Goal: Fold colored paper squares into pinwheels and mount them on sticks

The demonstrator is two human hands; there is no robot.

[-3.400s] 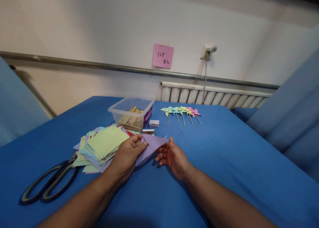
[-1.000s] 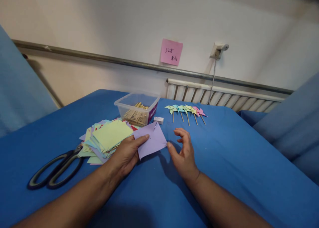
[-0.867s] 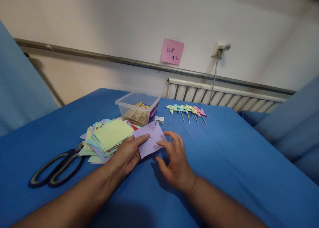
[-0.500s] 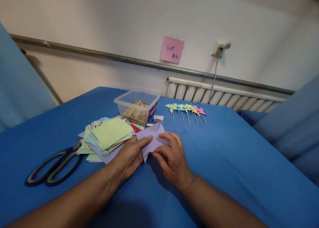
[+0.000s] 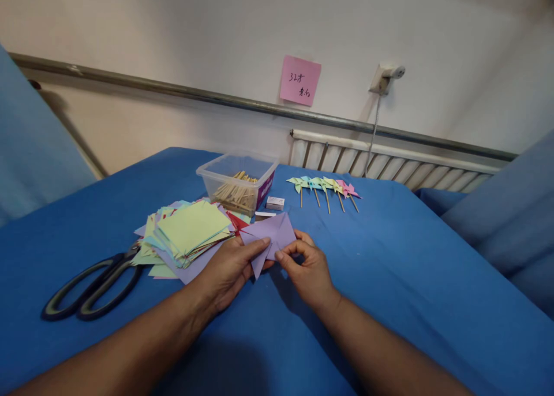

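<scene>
A purple paper square [image 5: 272,233] lies partly folded on the blue cloth, just in front of me. My left hand [image 5: 229,269] grips its left edge, thumb on top. My right hand [image 5: 307,266] pinches the paper's lower right part between thumb and forefinger, the other fingers curled. A corner of the sheet points down between the two hands. To the left of my left hand is a fanned stack of coloured paper squares [image 5: 190,234], light green on top.
Large black scissors [image 5: 86,289] lie at the left. A clear plastic tub of wooden sticks [image 5: 237,183] and a small white box [image 5: 275,202] stand behind the paper. Several finished paper pinwheels [image 5: 324,187] lie further back. A wall, radiator and pink note bound the far side.
The flat purple sheet has been folded over. My right hand came from the cloth onto the paper and closed into a pinch on it. My left hand kept its hold.
</scene>
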